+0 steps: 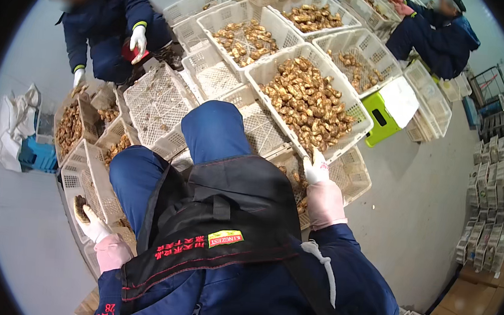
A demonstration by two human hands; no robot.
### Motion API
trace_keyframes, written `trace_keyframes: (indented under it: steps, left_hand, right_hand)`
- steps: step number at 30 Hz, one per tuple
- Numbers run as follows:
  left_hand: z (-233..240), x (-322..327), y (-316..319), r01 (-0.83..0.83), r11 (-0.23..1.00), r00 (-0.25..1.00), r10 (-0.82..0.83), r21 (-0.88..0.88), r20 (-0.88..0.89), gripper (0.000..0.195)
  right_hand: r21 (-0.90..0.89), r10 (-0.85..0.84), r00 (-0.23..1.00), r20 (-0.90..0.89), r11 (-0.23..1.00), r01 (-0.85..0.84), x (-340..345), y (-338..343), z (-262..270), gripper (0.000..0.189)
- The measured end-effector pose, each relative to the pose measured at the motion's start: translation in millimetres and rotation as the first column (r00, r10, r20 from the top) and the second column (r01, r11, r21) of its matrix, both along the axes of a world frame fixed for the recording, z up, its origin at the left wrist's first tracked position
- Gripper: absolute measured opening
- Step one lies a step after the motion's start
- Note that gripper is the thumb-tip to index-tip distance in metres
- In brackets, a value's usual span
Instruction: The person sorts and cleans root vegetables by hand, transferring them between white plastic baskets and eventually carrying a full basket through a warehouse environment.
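Note:
My left hand (pixel 91 226), in a white glove, grips a dark brown lumpy piece of produce (pixel 81 208) above a white plastic crate (pixel 84 153) at my left. My right hand (pixel 317 168), also gloved, is at the near corner of a large white crate (pixel 299 150). Its fingertips look brownish; whether they hold a small piece or only touch the rim cannot be told. That crate is heaped with brown-and-cream lumpy produce (pixel 312 102), perhaps mushrooms or tubers. Under my right hand, a lower crate (pixel 359 172) holds a few darker pieces (pixel 299 177).
A co-worker (pixel 107 21) in white gloves reaches into crates at the far left; another person (pixel 434 38) sits far right. A mesh-bottomed crate (pixel 161 101) lies ahead. A green stool (pixel 382 114) stands right of the full crate. Stacked white crates (pixel 493 198) line the right side.

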State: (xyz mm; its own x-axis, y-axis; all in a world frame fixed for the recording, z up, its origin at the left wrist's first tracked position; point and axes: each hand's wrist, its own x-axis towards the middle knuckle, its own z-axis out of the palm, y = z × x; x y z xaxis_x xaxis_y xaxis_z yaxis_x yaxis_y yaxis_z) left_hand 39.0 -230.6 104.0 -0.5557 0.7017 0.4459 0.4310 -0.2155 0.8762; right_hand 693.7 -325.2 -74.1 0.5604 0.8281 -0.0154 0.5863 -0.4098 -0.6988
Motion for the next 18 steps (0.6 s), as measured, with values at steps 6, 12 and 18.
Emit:
trace_keyframes:
  steps: [6, 12, 18]
  left_hand:
    - [36.5, -9.9, -5.6, 0.007, 1.000, 0.995, -0.008, -0.013, -0.099, 0.037]
    - [23.6, -61.6, -11.7, -0.064, 0.998, 0.985, 0.066, 0.020, -0.156, 0.036]
    - [10.1, -77.6, -42.7, -0.129, 0.991, 0.991, 0.130, -0.033, 0.018, 0.036]
  right_hand:
    - [-0.014, -0.039, 0.999, -0.001, 0.999, 0.039, -27.6, 17.8, 15.6, 0.057]
    - [0.071, 0.052, 0.998, 0.027, 0.996, -0.054, -50.3, 2.5, 9.0, 0.053]
    - [0.000, 0.121, 0.989, -0.088, 0.993, -0.121, -75.1, 45.4, 7.8, 0.052]
